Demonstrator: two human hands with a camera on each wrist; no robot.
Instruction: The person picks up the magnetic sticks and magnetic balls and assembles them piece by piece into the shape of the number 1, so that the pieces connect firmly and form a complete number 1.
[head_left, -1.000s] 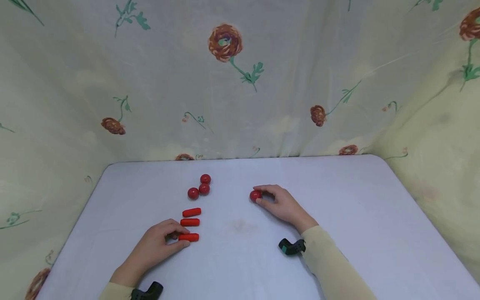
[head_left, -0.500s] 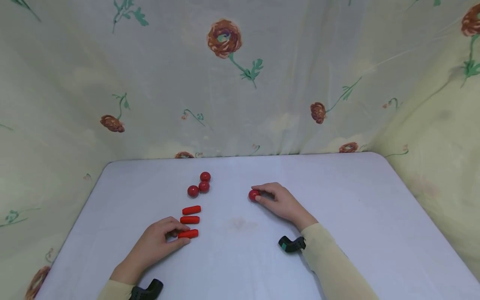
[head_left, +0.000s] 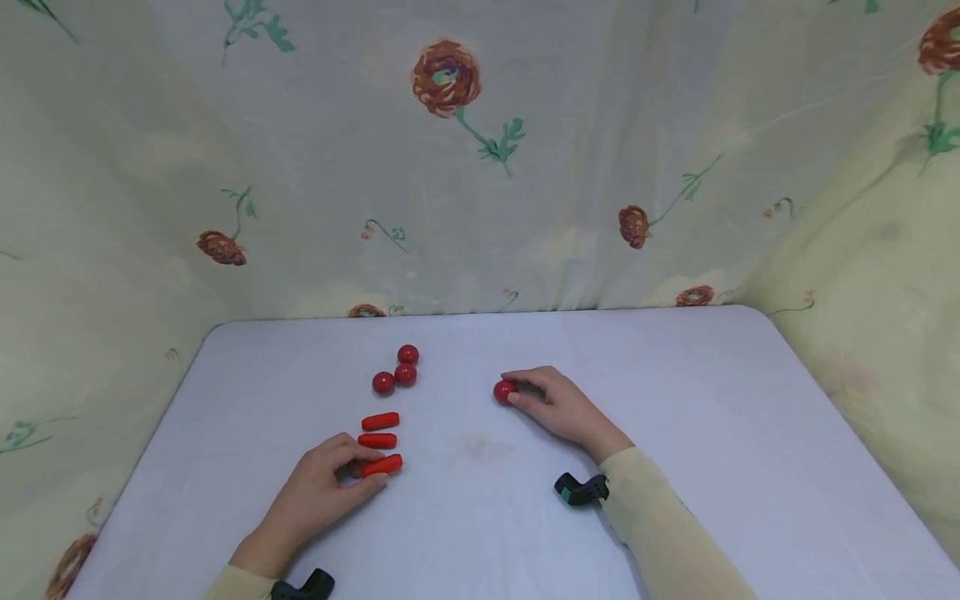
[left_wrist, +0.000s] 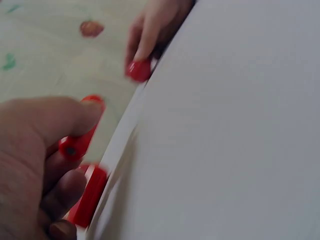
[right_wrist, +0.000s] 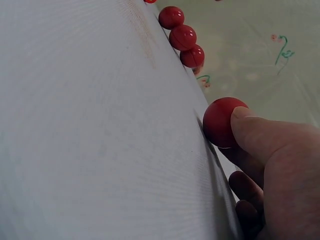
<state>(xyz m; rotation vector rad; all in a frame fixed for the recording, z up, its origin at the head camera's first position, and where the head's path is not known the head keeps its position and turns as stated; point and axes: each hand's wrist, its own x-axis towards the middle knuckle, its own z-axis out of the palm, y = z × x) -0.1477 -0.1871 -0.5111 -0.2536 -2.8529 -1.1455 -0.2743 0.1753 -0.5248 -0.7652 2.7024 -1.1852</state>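
Observation:
My left hand (head_left: 326, 487) pinches a short red cylinder (head_left: 382, 466) between thumb and fingers at the left of the table. A dark hole shows in the near end of that held cylinder (left_wrist: 75, 149) in the left wrist view. Just beyond it lie two more red cylinders, a middle one (head_left: 377, 441) and a farther one (head_left: 380, 422). My right hand (head_left: 562, 406), right of centre, grips a glossy red ball (head_left: 504, 392) with its thumb and fingers. Its thumb presses the near side of this ball (right_wrist: 222, 122) in the right wrist view.
Three other red balls (head_left: 405, 375) sit in a cluster behind the cylinders. A white cloth covers the table (head_left: 480, 533), with a faint stain near its middle. A flowered curtain (head_left: 322, 167) hangs behind the far edge and along the sides.
My left hand has shifted slightly right and away with its cylinder, which has turned from level to slanted. The ball in my right hand has edged a little left. The other pieces stay put.

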